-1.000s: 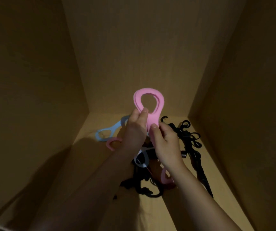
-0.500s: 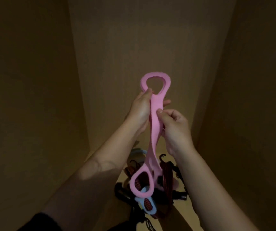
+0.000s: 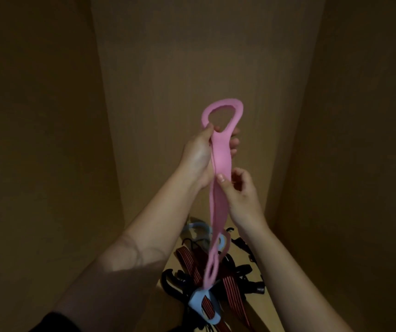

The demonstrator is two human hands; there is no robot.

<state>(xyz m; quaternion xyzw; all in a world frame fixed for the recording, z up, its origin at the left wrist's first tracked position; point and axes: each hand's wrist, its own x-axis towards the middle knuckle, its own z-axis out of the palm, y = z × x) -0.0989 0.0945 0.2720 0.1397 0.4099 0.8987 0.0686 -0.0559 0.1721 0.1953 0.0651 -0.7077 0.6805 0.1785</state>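
One pink band [image 3: 220, 155] hangs upright before us in the wooden compartment [image 3: 192, 56]. Our left hand [image 3: 198, 155] grips it just under the top loop, and our right hand [image 3: 238, 196] pinches its edge lower down. Beneath its bottom loop we count two blue bands [image 3: 203, 305] in the pile, plus red-striped cords [image 3: 234, 287] too tangled and dark to number.

I get a dim, yellowish frame. Weak light reaches the centre, where the pink band [image 3: 219, 152] is brightest; a shadow darkens the left forearm [image 3: 120, 271] at lower left. Corners sink into murk, detail is soft, and the lines of the back wall [image 3: 192, 56] splay outward.
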